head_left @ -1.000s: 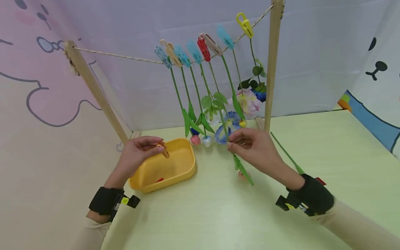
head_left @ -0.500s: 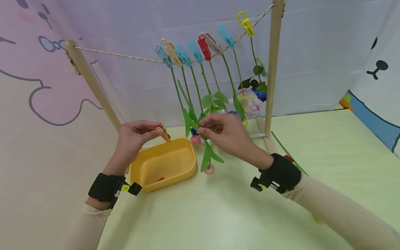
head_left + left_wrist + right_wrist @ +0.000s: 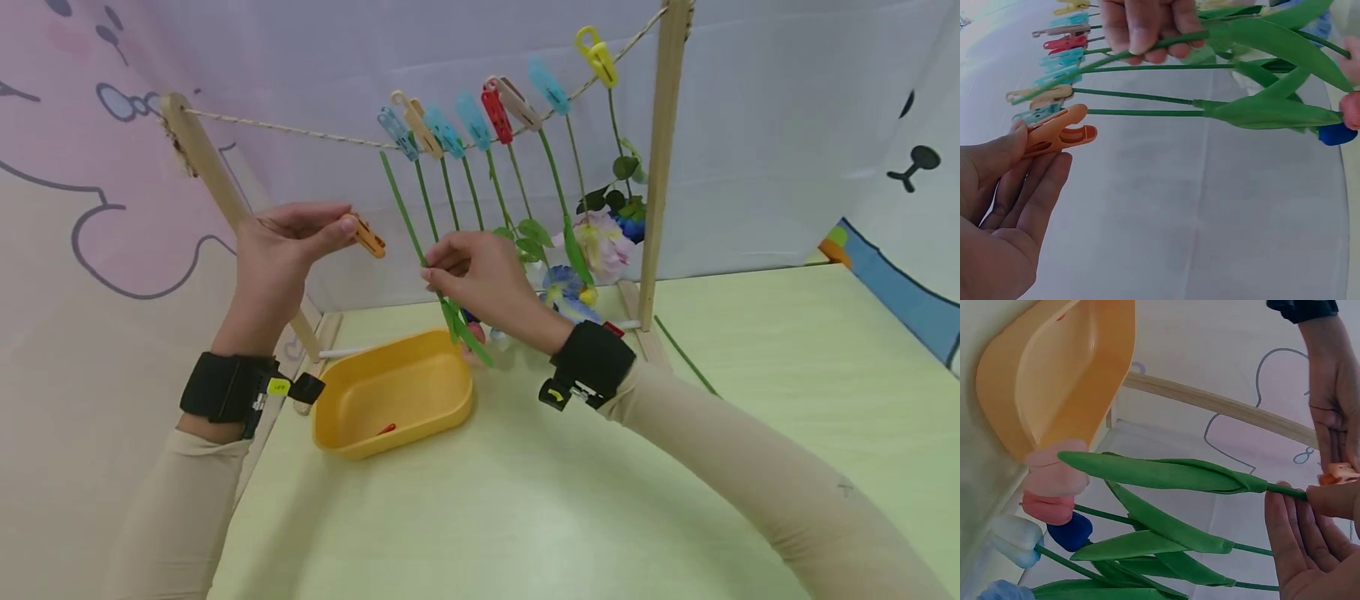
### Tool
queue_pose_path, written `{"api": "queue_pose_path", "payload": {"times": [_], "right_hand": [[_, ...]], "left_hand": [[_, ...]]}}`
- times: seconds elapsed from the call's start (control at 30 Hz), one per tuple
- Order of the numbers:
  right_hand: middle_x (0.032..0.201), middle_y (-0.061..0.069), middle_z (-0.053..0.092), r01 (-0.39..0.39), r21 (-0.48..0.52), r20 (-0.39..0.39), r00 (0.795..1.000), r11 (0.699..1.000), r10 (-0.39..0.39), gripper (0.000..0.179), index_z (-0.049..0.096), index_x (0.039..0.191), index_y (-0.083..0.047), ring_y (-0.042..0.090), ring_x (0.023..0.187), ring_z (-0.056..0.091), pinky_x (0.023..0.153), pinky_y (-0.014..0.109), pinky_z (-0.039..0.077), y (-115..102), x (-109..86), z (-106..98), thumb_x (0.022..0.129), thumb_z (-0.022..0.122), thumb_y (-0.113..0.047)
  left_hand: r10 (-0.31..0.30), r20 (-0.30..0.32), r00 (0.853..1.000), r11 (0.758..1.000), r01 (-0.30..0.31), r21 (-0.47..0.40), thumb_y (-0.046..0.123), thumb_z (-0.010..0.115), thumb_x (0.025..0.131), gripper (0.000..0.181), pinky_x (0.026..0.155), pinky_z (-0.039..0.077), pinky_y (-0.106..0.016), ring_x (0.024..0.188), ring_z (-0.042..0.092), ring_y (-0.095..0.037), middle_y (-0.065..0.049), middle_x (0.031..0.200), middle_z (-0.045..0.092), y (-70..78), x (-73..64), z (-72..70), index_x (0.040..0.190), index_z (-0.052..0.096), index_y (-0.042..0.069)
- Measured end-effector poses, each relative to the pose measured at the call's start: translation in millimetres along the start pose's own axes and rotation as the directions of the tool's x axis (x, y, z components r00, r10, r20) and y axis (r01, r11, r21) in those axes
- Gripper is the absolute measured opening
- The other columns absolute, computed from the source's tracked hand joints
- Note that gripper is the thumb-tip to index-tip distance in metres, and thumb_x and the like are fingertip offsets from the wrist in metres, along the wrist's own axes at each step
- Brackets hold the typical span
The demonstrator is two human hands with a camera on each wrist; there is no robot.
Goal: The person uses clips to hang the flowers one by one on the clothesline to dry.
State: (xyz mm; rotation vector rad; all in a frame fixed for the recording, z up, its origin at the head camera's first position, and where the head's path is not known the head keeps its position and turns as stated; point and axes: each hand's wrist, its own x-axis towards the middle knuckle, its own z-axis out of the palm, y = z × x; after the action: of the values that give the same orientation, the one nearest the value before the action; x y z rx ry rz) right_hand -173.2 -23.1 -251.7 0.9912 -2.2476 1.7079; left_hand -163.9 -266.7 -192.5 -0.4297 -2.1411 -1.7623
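Observation:
My left hand (image 3: 281, 254) pinches an orange clothespin (image 3: 369, 237) between thumb and fingers, its notched end pointing away from the palm, as the left wrist view shows. In my right hand (image 3: 483, 271) the green stem (image 3: 402, 204) of an artificial tulip is pinched. Its bare end points up, just below the rope (image 3: 300, 133) and left of the hung flowers. The pale pink bloom (image 3: 1057, 467) hangs downward at the far end of the leaves (image 3: 1166, 472). Hand and clothespin are apart from the tulip, to its left.
Several clothespins, among them a light blue one (image 3: 397, 133) and a yellow one (image 3: 597, 58), hold upside-down flowers on the rope between wooden posts (image 3: 663, 167). A yellow basin (image 3: 393, 446) with a small red item (image 3: 387, 429) stands below. Another stem (image 3: 686, 358) lies at right.
My right hand has carried the tulip leftward and up, past the hung flowers, toward the rope. The left hand has risen from above the basin with the clothespin.

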Motion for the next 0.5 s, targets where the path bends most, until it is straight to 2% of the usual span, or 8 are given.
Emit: {"api": "queue_pose_path", "payload": {"times": [0.17, 0.3, 0.43, 0.5], "right_hand": [[0.086, 0.003, 0.07, 0.012, -0.064, -0.037, 0.999, 0.998, -0.014, 0.012, 0.068, 0.099, -0.004, 0.011, 0.074, 0.066, 0.069, 0.02, 0.052, 0.6, 16.1, 9.3, 0.089, 0.069, -0.012], [0.086, 0.003, 0.069, 0.024, -0.092, -0.064, 0.998, 0.995, -0.03, 0.012, 0.068, 0.099, -0.004, 0.009, 0.074, 0.064, 0.07, 0.018, 0.051, 1.4, 25.1, 15.9, 0.089, 0.069, -0.012], [0.086, 0.003, 0.069, 0.019, -0.092, -0.08, 0.996, 0.996, -0.026, 0.012, 0.068, 0.099, -0.004, 0.01, 0.075, 0.064, 0.071, 0.018, 0.051, 3.3, 31.4, 19.5, 0.089, 0.069, -0.012], [0.087, 0.004, 0.068, 0.012, -0.094, -0.084, 0.996, 0.996, -0.02, 0.013, 0.067, 0.099, -0.004, 0.01, 0.075, 0.064, 0.071, 0.017, 0.05, 4.1, 32.9, 20.0, 0.09, 0.068, -0.013]], "left_hand": [[0.077, -0.036, 0.996, 0.991, -0.081, -0.111, 0.001, 0.077, 0.078, 0.033, 0.086, 0.054, -0.032, 0.087, 0.07, -0.026, -0.016, 0.095, 0.072, 28.0, 25.1, 4.9, 0.106, 0.067, -0.012], [0.146, -0.105, 0.984, 0.964, -0.166, -0.209, -0.003, 0.078, 0.075, 0.032, 0.084, 0.055, -0.035, 0.085, 0.069, -0.028, -0.02, 0.093, 0.071, 43.6, 39.9, 7.8, 0.102, 0.067, -0.015], [0.221, -0.171, 0.96, 0.944, -0.255, -0.212, -0.004, 0.078, 0.074, 0.029, 0.086, 0.054, -0.035, 0.086, 0.068, -0.03, -0.022, 0.094, 0.07, 50.0, 50.9, 12.3, 0.099, 0.068, -0.015], [0.241, -0.194, 0.951, 0.941, -0.278, -0.191, -0.004, 0.078, 0.074, 0.028, 0.086, 0.054, -0.035, 0.086, 0.068, -0.03, -0.022, 0.094, 0.07, 51.4, 55.2, 15.1, 0.098, 0.068, -0.015]]}}
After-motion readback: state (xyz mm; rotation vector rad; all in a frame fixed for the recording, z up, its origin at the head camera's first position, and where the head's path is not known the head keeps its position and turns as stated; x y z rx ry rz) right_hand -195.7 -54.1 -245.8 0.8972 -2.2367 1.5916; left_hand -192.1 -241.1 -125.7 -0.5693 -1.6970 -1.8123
